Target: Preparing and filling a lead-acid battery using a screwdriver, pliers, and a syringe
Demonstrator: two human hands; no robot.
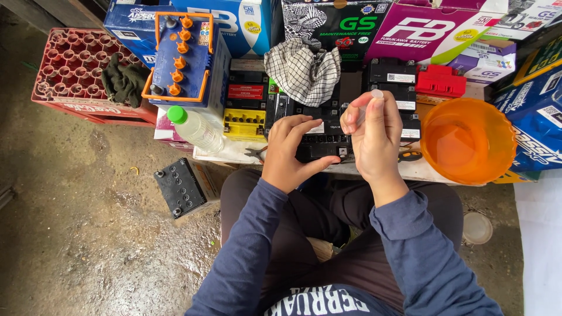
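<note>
A small clear plastic tube (367, 108), long axis upright, is pinched in the right hand (374, 143) just above the black boxy motorcycle battery (323, 139) at the bench's near edge. The left hand (287, 153) rests open-fingered on the battery's left end. A translucent orange plastic basin (468, 140) sits rightward.

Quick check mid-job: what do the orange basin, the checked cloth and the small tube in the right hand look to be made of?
Orange basin: likely thin plastic, glossy; light glows through its wall. Checked cloth: woven fabric, matte, soft crumpled folds. Small tube pinched in the right hand: seems clear plastic, see-through; glass cannot be ruled out.
</note>
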